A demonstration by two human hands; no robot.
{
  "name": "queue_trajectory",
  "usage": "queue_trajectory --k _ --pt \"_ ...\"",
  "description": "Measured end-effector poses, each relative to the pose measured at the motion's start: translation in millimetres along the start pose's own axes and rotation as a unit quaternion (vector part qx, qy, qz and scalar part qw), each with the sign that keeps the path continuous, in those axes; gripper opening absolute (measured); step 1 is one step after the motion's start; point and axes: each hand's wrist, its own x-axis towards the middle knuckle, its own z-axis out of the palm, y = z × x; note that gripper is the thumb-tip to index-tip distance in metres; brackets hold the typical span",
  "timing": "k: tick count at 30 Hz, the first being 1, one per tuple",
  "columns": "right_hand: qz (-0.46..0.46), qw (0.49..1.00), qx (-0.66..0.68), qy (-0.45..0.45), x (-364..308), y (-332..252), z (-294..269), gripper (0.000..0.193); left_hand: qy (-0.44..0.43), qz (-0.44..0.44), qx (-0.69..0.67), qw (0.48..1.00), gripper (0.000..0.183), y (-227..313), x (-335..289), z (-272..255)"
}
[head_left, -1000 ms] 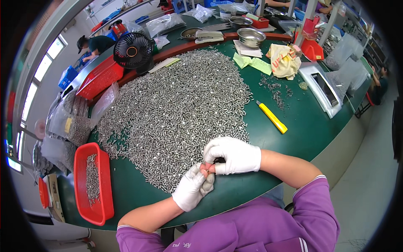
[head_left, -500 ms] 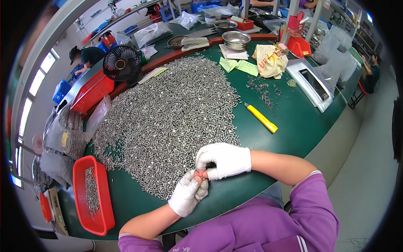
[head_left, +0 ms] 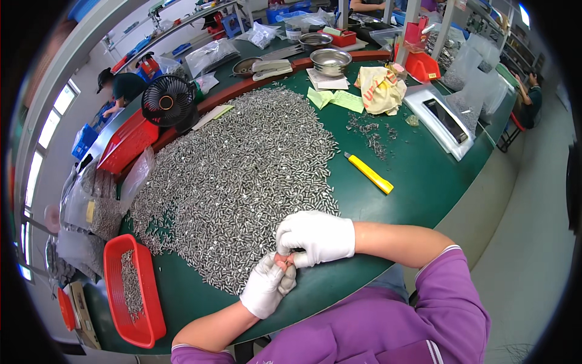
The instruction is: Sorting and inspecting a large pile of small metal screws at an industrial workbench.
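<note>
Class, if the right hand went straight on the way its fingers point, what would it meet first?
Most likely the left hand, close in front of the right hand, though the exact depth between their fingertips is unclear.

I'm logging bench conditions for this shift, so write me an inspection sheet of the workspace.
Surface: green table, partly covered.
Job's things: broad spread of small metal pieces; similar pieces in a red basket at left.
Clutter: yellow cutter-like tool, crumpled cloth, dark phone-like device on a white package.
Hands: left hand and right hand, white-gloved with some bare fingertips, meet at the spread's near edge; anything pinched is too small to tell.
Cables: nothing seen that is clearly a cable.
Surroundings: black fan at far left; one person beyond it, another at far right.
</note>
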Motion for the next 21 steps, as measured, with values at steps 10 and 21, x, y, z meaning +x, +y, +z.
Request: queue_trajectory --k 10,21 --pt "-0.008 0.999 0.026 -0.018 -0.3 1.6 -2.9 0.016 -0.005 0.004 0.015 1.0 0.015 0.9 0.4 2.2" --pt "0.176 0.956 -0.173 0.158 0.1 16.6 -30.6 0.016 -0.005 0.002 0.033 0.999 0.013 2.7 4.0 0.9"
